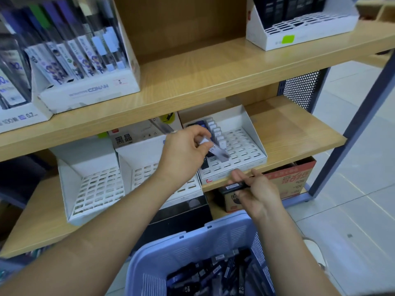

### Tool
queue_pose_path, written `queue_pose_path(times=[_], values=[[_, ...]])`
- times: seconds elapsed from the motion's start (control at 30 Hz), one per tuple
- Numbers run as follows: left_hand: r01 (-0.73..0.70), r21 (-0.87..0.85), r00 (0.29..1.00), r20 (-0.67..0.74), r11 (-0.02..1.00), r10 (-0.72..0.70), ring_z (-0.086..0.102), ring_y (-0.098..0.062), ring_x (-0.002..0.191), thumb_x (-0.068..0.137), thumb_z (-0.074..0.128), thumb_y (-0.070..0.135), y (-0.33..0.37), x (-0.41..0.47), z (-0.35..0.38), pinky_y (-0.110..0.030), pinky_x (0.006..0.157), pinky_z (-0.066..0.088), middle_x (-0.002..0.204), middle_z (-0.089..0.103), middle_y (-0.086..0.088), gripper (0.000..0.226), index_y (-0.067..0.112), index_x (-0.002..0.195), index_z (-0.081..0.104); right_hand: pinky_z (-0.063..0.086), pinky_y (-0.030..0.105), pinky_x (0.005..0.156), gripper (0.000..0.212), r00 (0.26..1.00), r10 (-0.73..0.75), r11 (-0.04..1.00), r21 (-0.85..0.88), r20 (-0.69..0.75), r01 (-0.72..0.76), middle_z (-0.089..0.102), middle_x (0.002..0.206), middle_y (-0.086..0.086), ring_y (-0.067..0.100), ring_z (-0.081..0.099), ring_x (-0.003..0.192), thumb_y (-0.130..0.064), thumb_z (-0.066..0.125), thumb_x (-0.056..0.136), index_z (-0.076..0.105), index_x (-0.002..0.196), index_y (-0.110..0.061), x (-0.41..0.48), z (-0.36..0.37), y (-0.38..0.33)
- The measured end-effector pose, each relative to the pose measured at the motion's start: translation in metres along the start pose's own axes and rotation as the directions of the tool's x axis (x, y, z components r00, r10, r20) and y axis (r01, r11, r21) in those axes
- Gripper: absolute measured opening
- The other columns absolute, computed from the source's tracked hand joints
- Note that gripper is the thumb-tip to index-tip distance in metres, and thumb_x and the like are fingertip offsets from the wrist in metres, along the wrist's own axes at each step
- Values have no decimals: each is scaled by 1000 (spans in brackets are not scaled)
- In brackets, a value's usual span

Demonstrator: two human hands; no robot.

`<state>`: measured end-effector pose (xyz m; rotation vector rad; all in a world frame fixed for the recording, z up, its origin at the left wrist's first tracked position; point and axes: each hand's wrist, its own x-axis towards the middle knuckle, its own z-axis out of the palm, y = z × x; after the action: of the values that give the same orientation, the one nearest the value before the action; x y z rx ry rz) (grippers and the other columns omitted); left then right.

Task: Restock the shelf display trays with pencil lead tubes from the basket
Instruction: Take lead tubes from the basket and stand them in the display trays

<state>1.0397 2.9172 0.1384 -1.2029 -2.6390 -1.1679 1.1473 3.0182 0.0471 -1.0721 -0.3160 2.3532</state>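
My left hand (pixel 188 149) pinches a pencil lead tube (pixel 218 151) by its white cap and holds it tilted over the slots of the right-hand white display tray (pixel 254 144) on the middle shelf. A row of tubes (pixel 214 131) stands in that tray's left columns. My right hand (pixel 256 193) grips a black lead tube (pixel 234 186) just below the shelf's front edge. The blue plastic basket (pixel 192 248) sits below, holding several dark lead tubes (pixel 213 278).
Two more white slotted trays, one on the left (pixel 94 189) and one in the middle (pixel 141 165), sit on the same shelf. The upper shelf (pixel 192 82) carries a box of pens (pixel 85 56) and another white tray (pixel 299 28). Cardboard boxes (pixel 288 178) stand under the shelf. Tiled floor (pixel 352 210) lies to the right.
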Motion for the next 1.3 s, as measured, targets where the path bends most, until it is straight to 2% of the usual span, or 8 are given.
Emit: queue_pose_path(times=[0.27,0.37,0.53,0.67,0.77,0.9,1.13,1.3], values=[[-111,198,992,77,974,97,64,-19,93,91,62,25,-3,4,34,-29,83,52,104,71,-4,25,21,115,68,59,42,80,16,995,-87,996,-6,-58,87,66,111,24,28,69,89,9,54,93,56,109,3,1,-5,-9],[-146,257,987,105,955,123,64,-22,97,93,59,26,-5,7,35,-29,83,52,107,71,-7,28,21,120,66,59,43,83,22,995,-84,996,-8,-58,83,67,110,21,28,70,95,6,54,94,55,116,1,-1,-5,-8],[-197,286,971,192,938,145,63,-26,103,97,53,22,-6,13,34,-31,85,51,112,69,-12,28,17,122,65,60,36,59,19,996,-84,996,-6,-40,84,68,105,18,27,70,95,5,54,95,57,112,-3,-6,-4,-10],[-183,269,965,230,946,122,64,-24,101,98,51,19,-4,21,39,-34,89,51,111,69,-10,33,20,130,56,60,35,72,9,994,-106,994,1,-1,106,69,109,19,27,71,97,1,52,98,59,103,-1,-9,-3,-9],[-139,206,978,181,969,102,65,-19,85,93,59,20,-2,23,42,-34,79,54,96,69,-4,21,20,114,57,61,33,75,16,993,-117,993,26,20,117,69,110,22,27,72,94,-4,53,99,58,111,5,-9,-3,-7],[-202,180,976,123,963,182,62,-14,97,90,64,17,-4,22,47,-22,89,46,104,70,0,19,15,107,72,62,31,66,23,992,-120,992,46,38,118,72,104,20,26,74,87,-11,55,99,59,117,3,-12,-2,-7],[-253,275,964,157,927,216,58,-16,109,93,57,14,-3,19,46,-22,96,39,118,66,-2,27,14,118,67,59,28,58,22,986,-117,993,-1,121,118,74,90,12,19,72,73,-19,57,97,65,112,-5,-19,0,-10],[-42,-110,985,163,993,60,59,-4,95,95,56,15,12,-1,22,-24,87,50,113,64,16,33,29,124,62,36,13,40,29,947,-11,985,-161,320,65,61,71,1,5,46,47,-29,49,101,68,109,-9,-24,4,-16]])
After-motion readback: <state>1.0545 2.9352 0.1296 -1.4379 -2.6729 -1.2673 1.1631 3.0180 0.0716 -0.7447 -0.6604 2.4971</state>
